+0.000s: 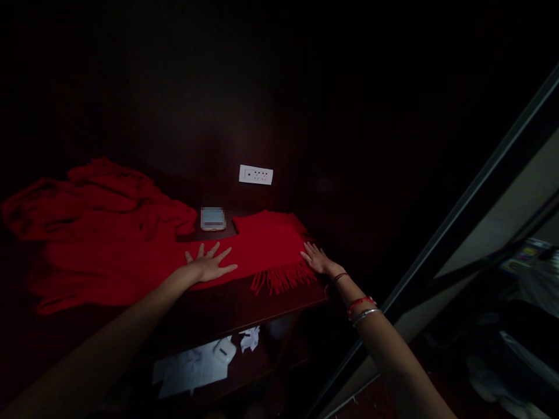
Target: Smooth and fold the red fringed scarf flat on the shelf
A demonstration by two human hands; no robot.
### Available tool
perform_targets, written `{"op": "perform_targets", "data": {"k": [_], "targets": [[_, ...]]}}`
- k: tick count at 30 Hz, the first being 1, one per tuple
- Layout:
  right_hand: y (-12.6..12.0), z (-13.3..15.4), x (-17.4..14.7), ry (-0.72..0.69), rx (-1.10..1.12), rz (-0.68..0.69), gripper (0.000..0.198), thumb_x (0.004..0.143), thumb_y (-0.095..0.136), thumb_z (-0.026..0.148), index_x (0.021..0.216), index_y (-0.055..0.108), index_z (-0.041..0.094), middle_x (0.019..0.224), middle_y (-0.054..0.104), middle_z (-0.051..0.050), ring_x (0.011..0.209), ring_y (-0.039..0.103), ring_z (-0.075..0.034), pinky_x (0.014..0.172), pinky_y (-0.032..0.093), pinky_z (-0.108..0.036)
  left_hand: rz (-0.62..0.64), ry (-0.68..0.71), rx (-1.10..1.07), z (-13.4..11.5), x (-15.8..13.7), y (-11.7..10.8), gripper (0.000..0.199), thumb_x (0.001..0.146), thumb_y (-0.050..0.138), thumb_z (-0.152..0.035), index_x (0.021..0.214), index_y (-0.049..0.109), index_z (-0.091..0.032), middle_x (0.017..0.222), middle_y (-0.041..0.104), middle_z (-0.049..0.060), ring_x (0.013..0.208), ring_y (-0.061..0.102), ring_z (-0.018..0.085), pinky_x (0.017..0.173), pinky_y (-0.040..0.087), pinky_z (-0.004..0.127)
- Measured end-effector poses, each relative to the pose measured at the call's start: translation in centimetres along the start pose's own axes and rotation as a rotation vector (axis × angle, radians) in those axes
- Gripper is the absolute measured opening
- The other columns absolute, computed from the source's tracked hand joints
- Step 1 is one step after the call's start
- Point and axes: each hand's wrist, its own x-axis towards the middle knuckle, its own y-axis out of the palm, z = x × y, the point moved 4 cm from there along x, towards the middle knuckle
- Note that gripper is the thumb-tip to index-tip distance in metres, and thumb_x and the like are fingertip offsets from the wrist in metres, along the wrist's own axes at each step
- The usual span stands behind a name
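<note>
A red fringed scarf [262,247] lies across a dark wooden shelf top [244,299], bunched into a loose heap at the left and flatter toward the right, where its fringe hangs toward the front. My left hand [208,269] presses on the flat stretch of the scarf with fingers spread. At the scarf's right end, beside the fringe, my right hand [317,259] rests with its fingers stretched out. Bracelets circle my right wrist and forearm. Behind the scarf lies a phone [213,219] with its screen blurred.
A white power socket [255,174] is set in the dark back wall. On the lower shelf are white papers [187,368], a small white case [225,350] and a crumpled scrap [250,338]. A metal-edged frame [471,177] slants along the right, with clothes-like items beyond.
</note>
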Motion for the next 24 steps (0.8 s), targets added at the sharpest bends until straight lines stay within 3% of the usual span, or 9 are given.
{"op": "perform_targets", "data": {"k": [2,5,8,13,16,20,24], "targets": [[-0.8,-0.3,-0.3,0.015,0.014,-0.015,0.063,0.084,0.009,0.048,0.132,0.008,0.007,0.138,0.008,-0.009,0.125,0.002,-0.022,0.101,0.005,-0.04,0.003,-0.001,0.0,-0.2,-0.2,-0.1,0.081,0.06,0.023,-0.076,0.128,0.013,-0.033,0.137,0.003,0.004,0.119,-0.001,0.042,0.085,0.005,0.066],[-2.4,1.9,-0.6,-0.104,0.054,-0.149,0.065,0.084,0.008,0.048,0.132,0.008,0.006,0.138,0.008,-0.009,0.125,0.001,-0.02,0.101,0.006,-0.038,0.01,0.002,0.008,-0.4,-0.4,-0.3,0.079,0.062,0.022,-0.074,0.129,0.013,-0.033,0.137,0.003,0.004,0.12,-0.002,0.04,0.087,0.005,0.065],[-3.7,7.1,-0.8,-0.36,0.057,-0.261,0.067,0.083,0.021,0.048,0.13,0.015,0.002,0.136,0.016,-0.014,0.125,0.007,-0.02,0.101,0.013,-0.033,0.017,0.031,0.023,-0.5,-0.7,-0.4,0.078,0.064,0.02,-0.074,0.129,0.012,-0.032,0.137,0.002,0.005,0.121,-0.003,0.037,0.09,0.003,0.062],[-3.3,15.0,-0.9,-0.822,0.026,-0.178,0.045,0.083,0.034,0.039,0.115,0.047,0.01,0.117,0.048,-0.011,0.109,0.042,-0.018,0.093,0.03,-0.028,0.056,0.056,0.038,-0.3,-0.6,-0.3,0.075,0.067,0.015,-0.072,0.13,0.009,-0.032,0.137,-0.001,0.005,0.122,-0.005,0.034,0.091,0.002,0.059],[-2.4,16.0,-0.3,-0.862,0.088,-0.242,0.039,0.084,0.034,0.035,0.11,0.051,0.013,0.11,0.055,-0.009,0.101,0.049,-0.017,0.088,0.036,-0.029,0.069,0.051,0.042,-0.2,-0.5,-0.2,0.075,0.067,0.016,-0.071,0.13,0.008,-0.032,0.137,-0.003,0.005,0.123,-0.005,0.033,0.091,0.002,0.059],[-0.9,15.3,0.1,-0.84,0.166,-0.317,0.038,0.083,0.037,0.033,0.112,0.05,0.012,0.112,0.053,-0.01,0.105,0.045,-0.017,0.091,0.034,-0.03,0.054,0.068,0.063,-0.4,-0.5,-0.2,0.074,0.068,0.018,-0.07,0.13,0.01,-0.03,0.138,0.0,0.007,0.123,-0.002,0.035,0.091,0.004,0.058],[-0.3,15.1,-0.3,-0.836,0.21,-0.354,0.035,0.082,0.039,0.031,0.11,0.051,0.012,0.108,0.055,-0.01,0.104,0.046,-0.017,0.09,0.034,-0.03,-0.046,0.238,0.147,-1.2,-1.2,-1.4,0.068,0.073,0.026,-0.063,0.127,0.029,-0.021,0.133,0.024,0.014,0.121,0.018,0.032,0.094,0.016,0.048]]}}
